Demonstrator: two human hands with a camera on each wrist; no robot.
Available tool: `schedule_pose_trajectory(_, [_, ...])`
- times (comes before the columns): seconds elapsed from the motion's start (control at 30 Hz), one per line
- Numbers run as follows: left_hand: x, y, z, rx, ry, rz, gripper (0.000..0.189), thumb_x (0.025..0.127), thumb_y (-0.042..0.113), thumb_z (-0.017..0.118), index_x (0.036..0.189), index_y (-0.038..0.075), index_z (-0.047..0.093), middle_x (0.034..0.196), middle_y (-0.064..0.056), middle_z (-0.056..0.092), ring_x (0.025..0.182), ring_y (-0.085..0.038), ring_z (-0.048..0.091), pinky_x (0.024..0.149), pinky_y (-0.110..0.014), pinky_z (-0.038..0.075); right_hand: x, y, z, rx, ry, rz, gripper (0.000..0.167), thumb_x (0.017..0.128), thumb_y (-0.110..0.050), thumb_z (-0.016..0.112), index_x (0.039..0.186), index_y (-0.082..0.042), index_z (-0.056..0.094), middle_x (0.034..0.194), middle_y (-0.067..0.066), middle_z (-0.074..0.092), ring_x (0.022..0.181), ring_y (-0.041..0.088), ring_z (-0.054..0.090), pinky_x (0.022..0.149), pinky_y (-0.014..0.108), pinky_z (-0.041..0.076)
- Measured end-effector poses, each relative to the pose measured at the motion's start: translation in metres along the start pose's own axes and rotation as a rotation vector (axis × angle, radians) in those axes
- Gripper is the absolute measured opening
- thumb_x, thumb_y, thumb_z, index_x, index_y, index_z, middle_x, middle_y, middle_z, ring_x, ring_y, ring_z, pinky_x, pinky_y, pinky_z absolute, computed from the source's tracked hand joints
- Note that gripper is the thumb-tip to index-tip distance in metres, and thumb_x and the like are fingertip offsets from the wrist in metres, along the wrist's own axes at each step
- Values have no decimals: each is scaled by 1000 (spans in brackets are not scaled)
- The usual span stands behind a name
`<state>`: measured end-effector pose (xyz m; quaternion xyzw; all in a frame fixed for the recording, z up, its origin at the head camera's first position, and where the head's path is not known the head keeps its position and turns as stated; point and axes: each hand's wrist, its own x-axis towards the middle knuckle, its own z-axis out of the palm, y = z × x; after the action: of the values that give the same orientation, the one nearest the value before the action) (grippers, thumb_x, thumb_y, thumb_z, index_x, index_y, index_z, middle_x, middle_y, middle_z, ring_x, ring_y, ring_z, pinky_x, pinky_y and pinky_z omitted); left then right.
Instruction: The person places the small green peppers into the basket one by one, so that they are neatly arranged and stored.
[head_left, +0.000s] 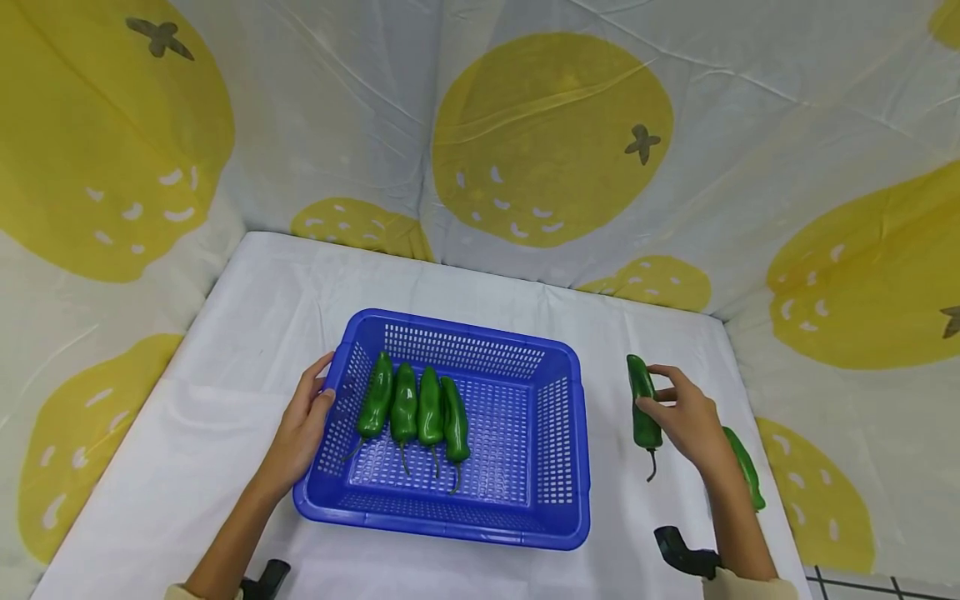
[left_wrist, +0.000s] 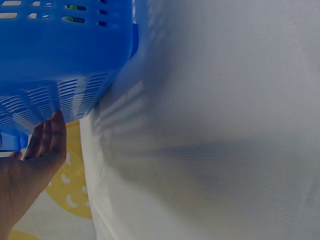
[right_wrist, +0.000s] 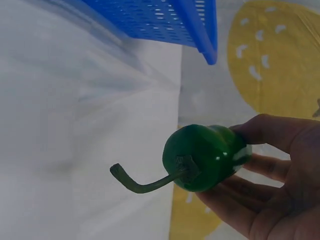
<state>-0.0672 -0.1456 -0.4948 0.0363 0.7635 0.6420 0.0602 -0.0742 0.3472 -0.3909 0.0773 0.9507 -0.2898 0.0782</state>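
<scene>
My left hand [head_left: 302, 425] holds the left rim of a blue plastic basket [head_left: 558, 525], its thumb at the rim. In the left wrist view, its fingers [left_wrist: 56, 130] touch the outer slotted wall. Several green peppers [head_left: 405, 404] lie side by side in the basket's left half, stems towards me. To the right of the basket, my right hand [head_left: 686, 417] pinches another green pepper [head_left: 642, 400] between thumb and fingers. This pepper's curved stem [right_wrist: 145, 187] points towards me. One more green pepper [head_left: 745, 468] lies beyond my right forearm, partly hidden by it.
A white cloth [head_left: 187, 400] covers the table. Behind and beside it hangs a pale curtain [head_left: 375, 125] with big yellow fruit prints. Black wrist mounts [head_left: 682, 552] show near both sleeves.
</scene>
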Motion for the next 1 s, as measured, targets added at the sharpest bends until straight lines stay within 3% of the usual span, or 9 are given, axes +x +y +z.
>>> schedule_pose_trajectory(0.4, [0, 0, 0, 13, 2, -8, 51, 110, 21, 30, 159, 28, 19, 138, -21, 49, 116, -39, 56, 86, -49, 51, 7, -39, 14, 42, -1, -65, 58, 97, -23, 64, 148, -6, 41, 112, 32, 66, 97, 43, 68, 72, 50, 56])
schedule_pose_trajectory(1.0, [1, 1, -1, 16, 2, -4, 51, 110, 21, 30, 159, 28, 19, 136, -20, 50, 115, -37, 56, 84, -42, 52, 17, -88, 54, 184, -133, -139, 57, 94, -18, 65, 146, -13, 43, 110, 26, 66, 85, 31, 70, 66, 40, 59])
